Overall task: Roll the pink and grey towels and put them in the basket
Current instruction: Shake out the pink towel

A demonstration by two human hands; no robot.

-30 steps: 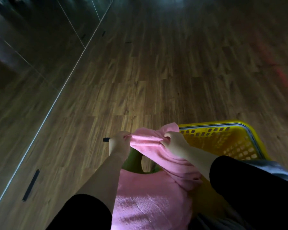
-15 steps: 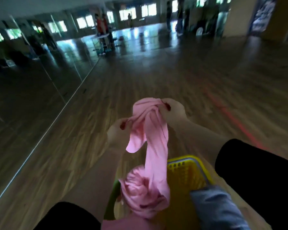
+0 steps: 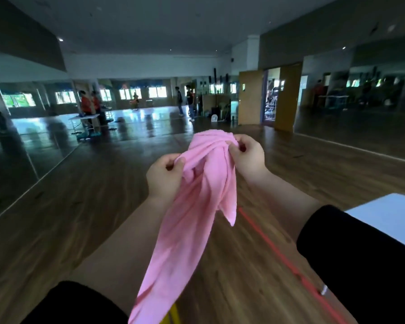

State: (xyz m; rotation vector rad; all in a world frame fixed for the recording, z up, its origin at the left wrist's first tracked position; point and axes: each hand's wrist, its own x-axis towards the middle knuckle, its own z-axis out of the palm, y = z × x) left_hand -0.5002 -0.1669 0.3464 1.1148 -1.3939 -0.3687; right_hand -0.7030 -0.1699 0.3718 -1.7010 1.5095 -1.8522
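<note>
A pink towel (image 3: 197, 206) hangs bunched in the air in front of me, its lower end trailing to the bottom edge of the view. My left hand (image 3: 165, 176) pinches its upper left edge between thumb and fingers. My right hand (image 3: 247, 155) pinches the gathered top right of the towel, slightly higher. Only a thin yellow sliver of the basket (image 3: 173, 314) shows at the bottom, behind the towel. The grey towel is out of view.
A wooden floor (image 3: 80, 218) with a red line (image 3: 278, 253) stretches ahead. Mirror walls run along the left and right. A white table corner (image 3: 391, 213) sits at the right. Several people and a folding table (image 3: 84, 118) stand far back.
Both hands have lifted the pink towel up out of the basket to chest height. The view has tilted up from the floor to the room, and the basket has dropped almost out of view.
</note>
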